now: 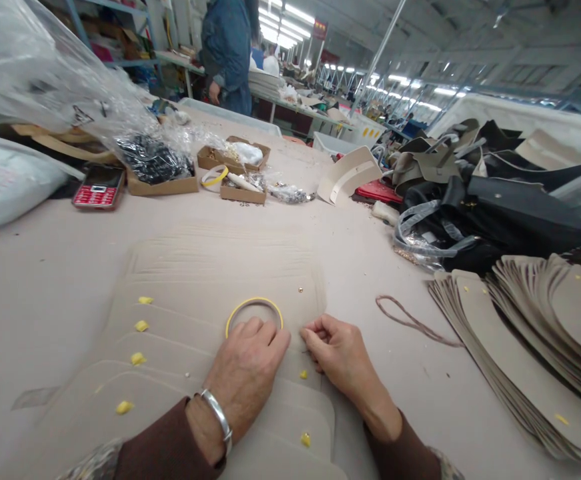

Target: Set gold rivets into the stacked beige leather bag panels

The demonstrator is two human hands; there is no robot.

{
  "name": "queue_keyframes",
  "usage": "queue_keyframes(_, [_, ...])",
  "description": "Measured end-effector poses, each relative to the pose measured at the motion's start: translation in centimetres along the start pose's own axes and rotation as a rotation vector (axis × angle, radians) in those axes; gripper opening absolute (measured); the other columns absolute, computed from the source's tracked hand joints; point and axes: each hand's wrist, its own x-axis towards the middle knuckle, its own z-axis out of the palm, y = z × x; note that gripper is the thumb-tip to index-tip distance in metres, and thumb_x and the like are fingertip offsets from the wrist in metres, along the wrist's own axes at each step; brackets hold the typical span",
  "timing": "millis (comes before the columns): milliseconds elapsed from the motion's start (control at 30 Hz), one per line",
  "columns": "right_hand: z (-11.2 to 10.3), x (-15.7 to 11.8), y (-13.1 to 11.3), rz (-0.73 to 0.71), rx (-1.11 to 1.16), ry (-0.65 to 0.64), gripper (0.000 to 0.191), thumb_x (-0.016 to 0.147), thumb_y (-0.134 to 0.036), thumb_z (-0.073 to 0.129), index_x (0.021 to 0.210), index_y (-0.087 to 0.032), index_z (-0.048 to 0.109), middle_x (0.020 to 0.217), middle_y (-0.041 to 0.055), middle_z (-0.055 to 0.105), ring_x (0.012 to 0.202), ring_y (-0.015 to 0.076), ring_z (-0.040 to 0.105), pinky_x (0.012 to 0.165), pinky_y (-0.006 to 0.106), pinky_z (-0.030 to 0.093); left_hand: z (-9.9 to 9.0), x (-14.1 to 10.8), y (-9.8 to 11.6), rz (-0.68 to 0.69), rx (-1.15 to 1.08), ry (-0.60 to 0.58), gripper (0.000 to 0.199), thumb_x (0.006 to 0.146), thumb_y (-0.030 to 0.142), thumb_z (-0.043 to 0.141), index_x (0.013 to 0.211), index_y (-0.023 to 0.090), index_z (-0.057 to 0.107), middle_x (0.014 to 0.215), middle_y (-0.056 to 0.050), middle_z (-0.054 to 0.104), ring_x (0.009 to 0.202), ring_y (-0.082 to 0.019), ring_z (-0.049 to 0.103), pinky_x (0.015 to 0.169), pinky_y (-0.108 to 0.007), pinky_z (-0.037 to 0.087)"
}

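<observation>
Beige panels (220,353) lie overlapped in a fanned stack on the table before me. Small yellow tape pieces (141,326) sit along their left side, and a couple more near the right side. My left hand (250,360) has its fingers curled over a roll of yellow tape (254,301), which rests on the panels. At the panels' right edge my right hand (340,350) is closed in a pinch, thumb against index finger. Whatever is between those fingertips is too small or hidden to make out. A small metal stud (300,290) shows on a panel above the right hand.
Stacked curved beige strips (515,360) occupy the right side, below a heap of black bag pieces (510,213). A brown cord loop (415,322) lies nearer. Small cardboard trays (243,194), another tape roll (215,177) and a red phone (99,189) stand farther back. A person (227,57) is beyond.
</observation>
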Motion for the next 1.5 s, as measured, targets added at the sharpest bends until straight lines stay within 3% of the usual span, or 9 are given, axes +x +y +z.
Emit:
queue_keyframes(100, [-0.3, 0.1, 0.8, 0.011, 0.058, 0.018, 0.024, 0.079, -0.030, 0.062, 0.098, -0.018, 0.058, 0.049, -0.0064, 0.057, 0.039, 0.0111, 0.051, 0.037, 0.018, 0.039, 0.3, 0.0, -0.1, 0.024, 0.028, 0.051, 0.013, 0.086, 0.007, 0.052, 0.082, 0.020, 0.056, 0.079, -0.003, 0.057, 0.075, -0.022, 0.047, 0.068, -0.036, 0.041])
queue_keyframes(233, [-0.9, -0.4, 1.8, 0.125, 0.202, -0.073, 0.021, 0.082, -0.038, 0.060, 0.081, -0.017, 0.059, 0.052, -0.0032, 0.058, 0.043, 0.0115, 0.054, 0.043, 0.020, 0.043, 0.5, 0.1, -0.3, 0.046, 0.032, 0.063, 0.014, 0.085, 0.006, 0.052, 0.081, 0.020, 0.055, 0.079, -0.004, 0.057, 0.074, -0.023, 0.048, 0.067, -0.037, 0.041])
queue_keyframes(300, [-1.0, -0.8, 1.9, 0.072, 0.157, -0.082, 0.022, 0.083, -0.037, 0.059, 0.075, -0.016, 0.064, 0.054, -0.0011, 0.060, 0.048, 0.0121, 0.055, 0.048, 0.022, 0.044, 0.5, 0.1, -0.4, 0.051, 0.024, 0.061, 0.014, 0.085, 0.007, 0.051, 0.081, 0.020, 0.055, 0.078, -0.004, 0.057, 0.074, -0.024, 0.048, 0.067, -0.037, 0.042])
queue_keyframes(433, [-0.2, -1.1, 1.2, -0.115, -0.101, 0.057, 0.021, 0.084, -0.031, 0.060, 0.070, -0.018, 0.069, 0.063, 0.0015, 0.066, 0.057, 0.0137, 0.058, 0.057, 0.024, 0.041, 0.2, 0.1, -0.4, 0.055, -0.004, 0.074, 0.015, 0.088, 0.008, 0.048, 0.081, 0.020, 0.054, 0.078, -0.004, 0.056, 0.073, -0.023, 0.049, 0.067, -0.038, 0.042])
queue_keyframes(633, [0.7, -0.4, 0.2, -0.199, -0.204, 0.112, 0.012, 0.083, -0.021, 0.058, 0.078, -0.019, 0.069, 0.063, -0.0003, 0.065, 0.058, 0.0133, 0.057, 0.059, 0.023, 0.040, -0.2, 0.0, -0.5, 0.113, -0.092, 0.175, 0.020, 0.093, 0.012, 0.041, 0.078, 0.019, 0.052, 0.073, -0.003, 0.055, 0.069, -0.021, 0.051, 0.062, -0.035, 0.043])
queue_keyframes(933, [-1.6, -1.4, 0.4, -0.207, -0.143, -0.250, 0.015, 0.076, -0.016, 0.059, 0.067, -0.019, 0.071, 0.055, -0.0029, 0.064, 0.049, 0.0110, 0.054, 0.047, 0.019, 0.035, -0.7, -0.2, -2.1, 0.199, -0.377, 0.526, 0.021, 0.096, 0.018, 0.047, 0.115, 0.018, 0.054, 0.094, -0.003, 0.072, 0.081, -0.012, 0.069, 0.075, -0.019, 0.053])
queue_keyframes(1100, [-1.3, -1.2, 0.2, -0.306, 0.047, -0.042, 0.017, 0.084, -0.021, 0.058, 0.093, -0.019, 0.073, 0.079, 0.0019, 0.071, 0.068, 0.0144, 0.062, 0.064, 0.023, 0.047, -0.8, -0.2, -1.7, 0.211, -0.314, 0.435, 0.039, 0.098, 0.023, 0.043, 0.136, 0.016, 0.041, 0.106, -0.007, 0.072, 0.083, -0.013, 0.071, 0.073, -0.019, 0.055])
queue_keyframes(1233, [-0.6, -1.2, -0.6, -0.560, 0.128, -0.002, 0.022, 0.086, -0.017, 0.057, 0.106, -0.019, 0.067, 0.096, 0.0063, 0.070, 0.081, 0.0154, 0.063, 0.076, 0.027, 0.050, -0.5, -0.3, -1.5, 0.179, -0.277, 0.402, 0.039, 0.099, 0.026, 0.040, 0.136, 0.015, 0.037, 0.089, -0.003, 0.073, 0.067, -0.013, 0.069, 0.059, -0.020, 0.054])
queue_keyframes(1500, [0.1, -1.1, -0.6, -0.708, -0.060, 0.015, 0.019, 0.090, -0.016, 0.046, 0.090, -0.020, 0.065, 0.081, 0.0060, 0.069, 0.076, 0.0159, 0.063, 0.071, 0.027, 0.051, 0.5, -0.5, -1.5, 0.214, -0.268, 0.395, 0.037, 0.099, 0.023, 0.037, 0.136, 0.014, 0.036, 0.087, -0.005, 0.072, 0.067, -0.015, 0.069, 0.058, -0.023, 0.054])
